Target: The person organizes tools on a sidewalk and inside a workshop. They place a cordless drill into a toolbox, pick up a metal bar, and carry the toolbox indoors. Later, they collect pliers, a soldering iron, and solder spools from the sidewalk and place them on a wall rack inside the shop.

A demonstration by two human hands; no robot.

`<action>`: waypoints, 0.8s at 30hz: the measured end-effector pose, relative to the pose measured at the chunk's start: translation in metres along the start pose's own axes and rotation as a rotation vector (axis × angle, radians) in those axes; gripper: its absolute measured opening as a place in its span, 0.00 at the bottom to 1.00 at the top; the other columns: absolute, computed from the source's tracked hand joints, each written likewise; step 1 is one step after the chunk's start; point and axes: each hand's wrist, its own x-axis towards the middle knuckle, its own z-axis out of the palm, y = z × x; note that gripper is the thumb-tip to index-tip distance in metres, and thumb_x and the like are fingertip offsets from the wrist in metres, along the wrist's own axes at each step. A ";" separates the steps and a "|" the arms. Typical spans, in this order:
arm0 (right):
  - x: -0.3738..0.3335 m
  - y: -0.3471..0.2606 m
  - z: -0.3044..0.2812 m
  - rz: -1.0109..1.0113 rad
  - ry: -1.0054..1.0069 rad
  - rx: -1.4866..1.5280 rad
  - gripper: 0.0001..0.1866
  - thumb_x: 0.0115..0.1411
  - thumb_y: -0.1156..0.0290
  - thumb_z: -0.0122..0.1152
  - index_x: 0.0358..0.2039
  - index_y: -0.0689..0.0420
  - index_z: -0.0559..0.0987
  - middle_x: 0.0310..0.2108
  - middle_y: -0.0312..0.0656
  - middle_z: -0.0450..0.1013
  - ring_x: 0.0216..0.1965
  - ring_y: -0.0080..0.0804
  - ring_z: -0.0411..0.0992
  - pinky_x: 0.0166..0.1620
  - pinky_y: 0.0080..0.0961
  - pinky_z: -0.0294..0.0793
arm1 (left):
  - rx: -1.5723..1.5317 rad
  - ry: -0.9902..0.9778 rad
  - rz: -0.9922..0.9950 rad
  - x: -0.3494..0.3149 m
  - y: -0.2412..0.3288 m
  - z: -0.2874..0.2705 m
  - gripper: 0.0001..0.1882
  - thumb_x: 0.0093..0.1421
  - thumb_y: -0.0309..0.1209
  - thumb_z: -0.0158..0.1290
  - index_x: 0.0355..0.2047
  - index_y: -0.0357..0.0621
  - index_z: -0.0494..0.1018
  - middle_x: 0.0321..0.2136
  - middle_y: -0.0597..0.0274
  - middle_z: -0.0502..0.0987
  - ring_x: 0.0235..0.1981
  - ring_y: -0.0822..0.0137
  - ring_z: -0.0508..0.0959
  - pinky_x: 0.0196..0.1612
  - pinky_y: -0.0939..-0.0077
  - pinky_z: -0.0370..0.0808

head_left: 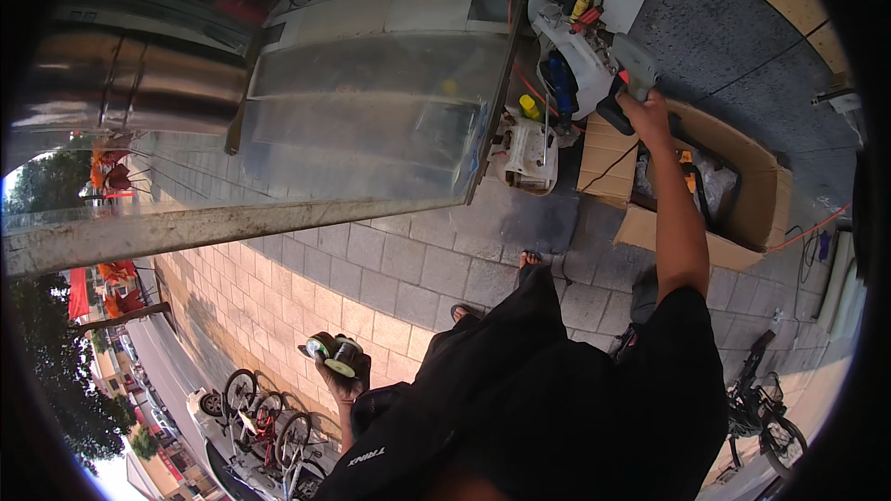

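Low at the left, my left hand (344,384) is closed round small round spools (341,357) with dark sides and pale ends; one shows a green face. My right arm stretches far forward, and my right hand (647,117) is at the cut-open white plastic jug (577,57). Its fingers are bent beside a dark object (613,117) and a translucent grey container (637,60); what they grip, if anything, is hard to make out. Tools with yellow, red and blue handles stand in the jug, among them a red-handled tool (588,19).
An open cardboard box (775,187) holding plastic-wrapped items stands under my right arm. A second white tub (529,156) sits beside a yellow-capped item (530,107). A metal-edged glass case (362,121) juts in from the left. Bicycles (264,422) are parked at lower left.
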 end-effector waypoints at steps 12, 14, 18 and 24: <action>-0.327 0.197 0.038 0.077 0.578 -0.259 0.09 0.55 0.72 0.62 0.33 0.64 0.76 0.25 0.41 0.74 0.28 0.32 0.70 0.34 0.37 0.70 | 0.015 -0.232 -0.171 0.178 0.098 -0.023 0.26 0.58 0.53 0.63 0.50 0.53 0.75 0.42 0.66 0.79 0.37 0.63 0.76 0.36 0.67 0.73; -0.393 0.248 0.081 0.442 0.540 -0.526 0.07 0.52 0.70 0.61 0.28 0.60 0.79 0.23 0.45 0.76 0.27 0.40 0.75 0.34 0.39 0.72 | -0.020 -0.247 -0.206 0.223 0.136 -0.039 0.26 0.57 0.52 0.63 0.50 0.53 0.74 0.44 0.64 0.79 0.41 0.61 0.77 0.37 0.65 0.74; -0.527 0.263 0.176 1.022 -0.008 -0.435 0.11 0.58 0.65 0.61 0.37 0.58 0.81 0.22 0.41 0.76 0.24 0.35 0.77 0.27 0.39 0.71 | -0.040 -0.308 -0.184 0.271 0.204 -0.018 0.25 0.58 0.51 0.63 0.51 0.54 0.73 0.45 0.66 0.79 0.42 0.63 0.77 0.35 0.67 0.75; -0.518 0.126 0.302 1.141 -0.307 -0.285 0.12 0.55 0.67 0.64 0.39 0.58 0.80 0.24 0.40 0.76 0.25 0.33 0.74 0.28 0.37 0.70 | 0.141 -0.402 -0.189 0.339 0.280 0.046 0.27 0.58 0.48 0.65 0.52 0.49 0.72 0.45 0.62 0.77 0.43 0.61 0.78 0.36 0.64 0.77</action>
